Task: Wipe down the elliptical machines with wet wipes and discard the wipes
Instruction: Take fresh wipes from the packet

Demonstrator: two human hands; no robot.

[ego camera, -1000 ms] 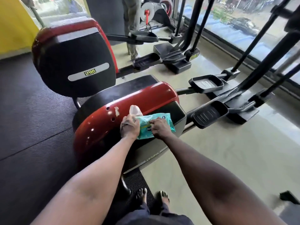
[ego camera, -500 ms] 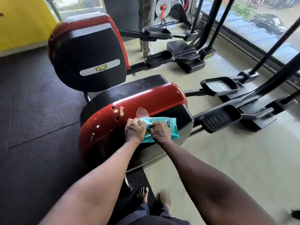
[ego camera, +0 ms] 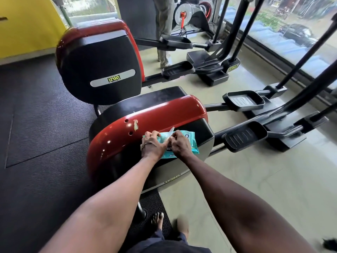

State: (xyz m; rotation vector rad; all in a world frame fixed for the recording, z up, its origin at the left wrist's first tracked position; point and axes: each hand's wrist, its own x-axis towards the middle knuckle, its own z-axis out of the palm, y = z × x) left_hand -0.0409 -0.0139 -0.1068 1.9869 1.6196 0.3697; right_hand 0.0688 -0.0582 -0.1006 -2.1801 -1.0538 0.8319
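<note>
A teal pack of wet wipes (ego camera: 189,143) lies on the black and red housing of the near elliptical machine (ego camera: 160,114). My left hand (ego camera: 152,147) rests on the pack's left end and holds it down. My right hand (ego camera: 179,145) pinches at the pack's top opening, where a clear flap (ego camera: 171,130) stands up between my hands. A second elliptical machine (ego camera: 98,64) with the same red and black housing stands behind it.
Black foot pedals (ego camera: 245,136) and long black arms stretch right toward the window. A person's legs (ego camera: 164,30) stand at the back by another machine. Dark rubber matting (ego camera: 36,125) covers the floor on the left, pale tile on the right. My bare feet (ego camera: 158,220) are below.
My hands have drawn closer together over the pack. The raised flap has come down lower. The camera has moved nearer to the machine.
</note>
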